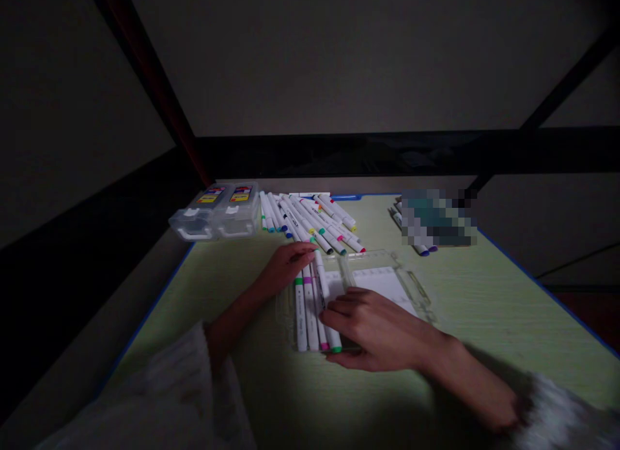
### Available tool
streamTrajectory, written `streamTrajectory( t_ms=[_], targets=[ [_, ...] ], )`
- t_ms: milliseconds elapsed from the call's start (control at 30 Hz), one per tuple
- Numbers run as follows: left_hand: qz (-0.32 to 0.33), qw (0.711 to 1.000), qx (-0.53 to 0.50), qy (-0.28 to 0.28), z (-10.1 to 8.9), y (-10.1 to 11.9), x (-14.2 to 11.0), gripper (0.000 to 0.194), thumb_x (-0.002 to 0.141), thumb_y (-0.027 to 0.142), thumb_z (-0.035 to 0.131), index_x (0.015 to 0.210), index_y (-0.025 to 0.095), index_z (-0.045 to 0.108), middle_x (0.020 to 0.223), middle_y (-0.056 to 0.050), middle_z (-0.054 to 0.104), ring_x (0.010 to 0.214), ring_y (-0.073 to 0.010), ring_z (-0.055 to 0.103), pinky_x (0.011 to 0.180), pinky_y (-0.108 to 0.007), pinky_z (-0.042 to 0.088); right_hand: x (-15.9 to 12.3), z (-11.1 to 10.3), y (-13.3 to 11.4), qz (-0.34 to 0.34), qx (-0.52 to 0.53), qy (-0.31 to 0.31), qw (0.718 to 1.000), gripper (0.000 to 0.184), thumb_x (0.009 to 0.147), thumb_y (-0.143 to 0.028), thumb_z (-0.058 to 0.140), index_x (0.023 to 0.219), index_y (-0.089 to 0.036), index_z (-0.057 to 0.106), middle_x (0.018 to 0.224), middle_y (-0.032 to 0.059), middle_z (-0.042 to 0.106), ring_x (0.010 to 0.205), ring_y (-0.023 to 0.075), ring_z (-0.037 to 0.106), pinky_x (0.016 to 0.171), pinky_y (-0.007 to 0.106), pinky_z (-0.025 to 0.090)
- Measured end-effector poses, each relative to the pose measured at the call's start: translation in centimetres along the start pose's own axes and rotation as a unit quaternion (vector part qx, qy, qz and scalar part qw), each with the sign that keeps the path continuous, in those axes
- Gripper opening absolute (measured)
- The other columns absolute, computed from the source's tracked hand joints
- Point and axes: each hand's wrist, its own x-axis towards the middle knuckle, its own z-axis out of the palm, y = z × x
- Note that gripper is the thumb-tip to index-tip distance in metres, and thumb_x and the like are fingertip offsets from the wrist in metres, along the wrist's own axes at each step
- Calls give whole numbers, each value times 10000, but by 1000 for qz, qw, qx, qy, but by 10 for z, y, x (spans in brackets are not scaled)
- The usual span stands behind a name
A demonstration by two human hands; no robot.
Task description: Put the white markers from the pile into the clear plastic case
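Note:
In the middle of the table lies an open clear plastic case with several white markers side by side in its left half. The rightmost, a green-ended white marker, slants across the case. My right hand is closed around its lower end, thumb near the green tip. At its upper end are the bent fingers of my left hand, closed on the marker there. A white sheet with printing shows in the case's right half, partly behind my right hand.
Behind the case is a loose pile of white markers with coloured ends. Two clear cases with handles stand at the back left. At the right, a blurred-out object lies by more markers. Blue edging borders the table.

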Motion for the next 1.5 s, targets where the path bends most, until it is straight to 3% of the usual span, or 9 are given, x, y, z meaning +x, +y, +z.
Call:
streamTrajectory(
  t_ms=[367, 967, 1267, 1500],
  targets=[
    [-47, 992, -99, 57, 1, 0, 0, 302, 715, 365, 532, 841, 123, 660, 841, -52, 678, 812, -180, 607, 748, -282, 476, -1, -1, -1, -28, -36, 18, 999, 316, 832, -413, 414, 891, -140, 562, 755, 60, 591, 682, 172, 529, 657, 325, 370],
    [-2, 981, -71, 180, -5, 9, 0, 195, 711, 266, 506, 782, 149, 646, 764, -9, 625, 710, -117, 563, 655, -220, 459, -2, 3, 3, -28, -55, 84, 995, 331, 871, -394, 382, 1004, -134, 540, 743, 41, 594, 702, 159, 528, 637, 307, 352],
    [24, 976, -55, 210, -6, -2, 1, 199, 718, 253, 501, 828, 156, 636, 787, -4, 602, 698, -107, 559, 665, -215, 451, -3, 3, 6, -21, -72, 103, 992, 247, 885, -298, 384, 968, -142, 557, 743, 41, 596, 688, 147, 519, 629, 298, 359],
    [7, 970, -51, 236, -9, 0, 1, 199, 714, 230, 489, 838, 149, 622, 716, 6, 582, 626, -97, 542, 617, -215, 442, -4, 2, 7, -3, -96, 136, 986, 215, 883, -237, 391, 980, -139, 557, 731, 30, 585, 659, 144, 517, 639, 302, 370]
  ],
)
